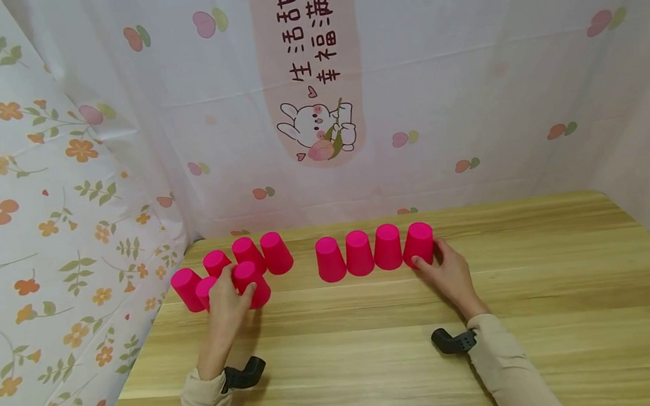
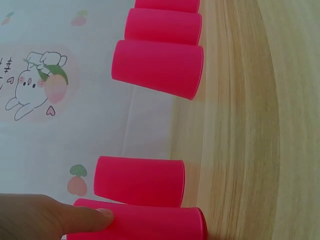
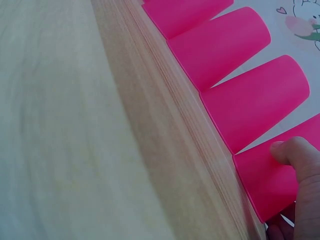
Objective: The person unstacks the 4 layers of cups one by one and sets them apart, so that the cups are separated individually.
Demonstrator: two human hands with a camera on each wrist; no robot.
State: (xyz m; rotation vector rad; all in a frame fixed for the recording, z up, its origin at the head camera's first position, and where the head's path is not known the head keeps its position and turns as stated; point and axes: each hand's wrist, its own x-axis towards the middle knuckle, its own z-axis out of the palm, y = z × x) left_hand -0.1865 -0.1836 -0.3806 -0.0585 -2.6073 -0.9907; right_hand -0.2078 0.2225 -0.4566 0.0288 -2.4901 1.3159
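Pink cups stand upside down on the wooden table in two groups. My left hand [image 1: 225, 298] grips a pink cup [image 1: 259, 289] at the front right of the left cluster, its thumb lying along the wall of that cup [image 2: 150, 223] in the left wrist view. Part of a neighbouring cup [image 1: 204, 289] is hidden behind this hand. On the other side, my right hand [image 1: 450, 274] holds the rightmost cup [image 1: 419, 240] of a straight row. The right wrist view has the thumb pressed on this cup's side [image 3: 265, 182], close beside the adjacent cup [image 3: 257, 102].
Several more cups make up the left cluster, including one at its back right [image 1: 276, 253]. A gap separates it from the row's leftmost cup [image 1: 331, 260]. Behind the wooden table [image 1: 359, 364] hangs a printed white curtain [image 1: 436, 94]; a floral curtain [image 1: 51, 247] hangs at the left.
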